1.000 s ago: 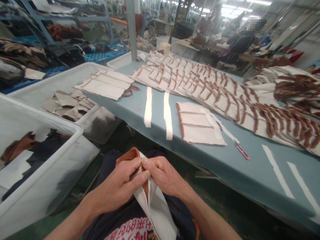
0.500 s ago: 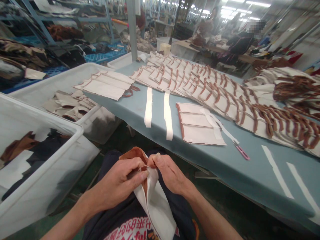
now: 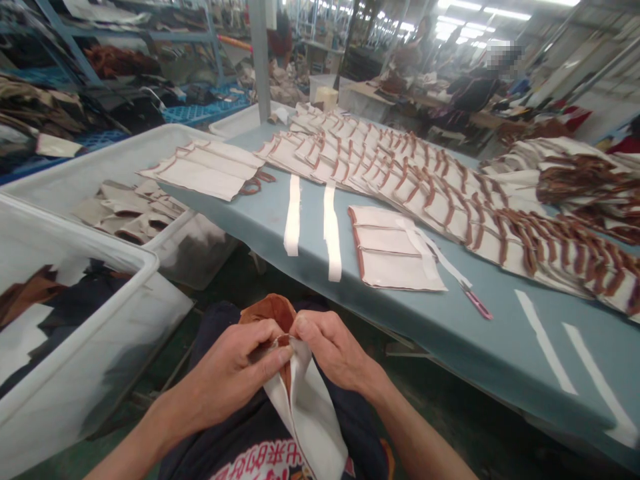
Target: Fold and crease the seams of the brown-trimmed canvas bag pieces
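Both hands (image 3: 237, 363) (image 3: 333, 347), fingers (image 3: 278, 359) pinching cream-brown piece (image 3: 315, 417), overlapping panels (image 3: 416, 168) on blue-green table (image 3: 400, 320), blue shelving (image 3: 215, 50), ceiling lights (image 3: 507, 13)

The held piece (image 3: 316, 415) looks like matt cloth, the near bin (image 3: 117, 347) smooth plastic, the post (image 3: 259, 67) dull metal.

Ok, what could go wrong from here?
The cloth piece might slip or crease, since the left hand and right hand pinch only part of it. The pink-handled tool could get knocked off, lying near the front edge of the table. The overlapping cloth rows might slide if bumped.
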Available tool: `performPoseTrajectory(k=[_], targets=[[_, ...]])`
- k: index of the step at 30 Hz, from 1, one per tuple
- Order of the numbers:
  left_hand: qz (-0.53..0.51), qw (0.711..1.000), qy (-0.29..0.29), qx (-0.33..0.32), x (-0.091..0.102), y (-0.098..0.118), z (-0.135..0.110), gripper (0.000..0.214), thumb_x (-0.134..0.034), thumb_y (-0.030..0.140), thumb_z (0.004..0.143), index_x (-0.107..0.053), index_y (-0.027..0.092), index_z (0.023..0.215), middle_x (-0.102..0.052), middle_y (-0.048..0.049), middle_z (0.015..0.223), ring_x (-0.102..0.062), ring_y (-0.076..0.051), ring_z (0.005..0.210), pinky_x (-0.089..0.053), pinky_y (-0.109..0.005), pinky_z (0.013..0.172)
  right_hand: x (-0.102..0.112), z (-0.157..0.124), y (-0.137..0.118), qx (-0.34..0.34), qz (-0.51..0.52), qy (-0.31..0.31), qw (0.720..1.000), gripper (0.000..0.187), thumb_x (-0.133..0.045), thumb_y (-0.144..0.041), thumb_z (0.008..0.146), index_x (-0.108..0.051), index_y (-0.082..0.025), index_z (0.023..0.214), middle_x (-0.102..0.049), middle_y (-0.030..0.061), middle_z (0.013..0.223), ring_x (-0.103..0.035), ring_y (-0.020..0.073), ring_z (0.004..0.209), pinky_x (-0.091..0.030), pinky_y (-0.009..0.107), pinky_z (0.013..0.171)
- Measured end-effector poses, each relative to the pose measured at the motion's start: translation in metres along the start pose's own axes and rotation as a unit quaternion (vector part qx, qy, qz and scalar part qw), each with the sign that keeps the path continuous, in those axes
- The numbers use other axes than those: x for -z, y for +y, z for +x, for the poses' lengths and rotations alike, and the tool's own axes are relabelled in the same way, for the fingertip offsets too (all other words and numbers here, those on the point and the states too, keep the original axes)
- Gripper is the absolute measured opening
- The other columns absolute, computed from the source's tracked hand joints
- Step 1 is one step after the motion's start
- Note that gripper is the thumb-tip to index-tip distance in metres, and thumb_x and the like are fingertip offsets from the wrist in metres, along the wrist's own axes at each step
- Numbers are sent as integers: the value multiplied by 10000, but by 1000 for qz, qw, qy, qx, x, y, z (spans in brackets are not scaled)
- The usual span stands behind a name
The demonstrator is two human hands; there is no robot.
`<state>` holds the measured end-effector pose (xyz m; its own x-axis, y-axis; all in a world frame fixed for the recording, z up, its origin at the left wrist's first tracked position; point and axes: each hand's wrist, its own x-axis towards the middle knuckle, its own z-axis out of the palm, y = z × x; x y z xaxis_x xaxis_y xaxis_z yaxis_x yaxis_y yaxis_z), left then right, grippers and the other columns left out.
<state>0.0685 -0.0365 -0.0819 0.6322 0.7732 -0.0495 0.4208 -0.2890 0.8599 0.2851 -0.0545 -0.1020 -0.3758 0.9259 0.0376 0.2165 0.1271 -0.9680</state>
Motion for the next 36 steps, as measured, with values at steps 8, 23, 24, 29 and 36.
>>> performPoseTrajectory(k=[8,23,24,29,36], targets=[[-16,1000,-8,11,-1,0,3,449,-502,498,1077,-572,209,741,-588,17,708,-521,-152,653,-394,-270,614,0,0,1,7,14,7,1000,682,-299,-724,1137,-540,-201,772,-498,-14,741,-451,148,697,-345,297,671],[-48,999,-14,20,-4,0,2,430,-521,460,1075,-546,204,730,-550,40,720,-492,-135,677,-389,-260,636,-3,-2,9,-46,25,-7,999,654,-450,-755,1072,-453,-212,707,-403,-44,705,-386,128,682,-303,293,642],[-51,998,-14,19,-4,0,2,424,-522,452,1074,-549,203,732,-550,41,722,-490,-134,678,-388,-258,635,-3,-2,9,-45,25,-7,999,642,-454,-738,1076,-457,-211,709,-408,-43,706,-390,128,684,-303,294,643],[-49,998,-15,20,-4,0,4,413,-532,443,1068,-549,204,731,-541,46,721,-475,-131,674,-381,-257,630,-3,-1,11,-48,30,-6,998,620,-458,-709,1082,-446,-215,709,-391,-44,707,-378,129,684,-293,298,637],[-59,997,-23,37,-5,-2,5,429,-526,477,1068,-537,204,736,-523,44,733,-461,-135,685,-375,-261,631,-6,-1,16,-56,34,-5,998,607,-473,-701,1080,-460,-214,716,-395,-45,709,-374,131,683,-286,304,640]])
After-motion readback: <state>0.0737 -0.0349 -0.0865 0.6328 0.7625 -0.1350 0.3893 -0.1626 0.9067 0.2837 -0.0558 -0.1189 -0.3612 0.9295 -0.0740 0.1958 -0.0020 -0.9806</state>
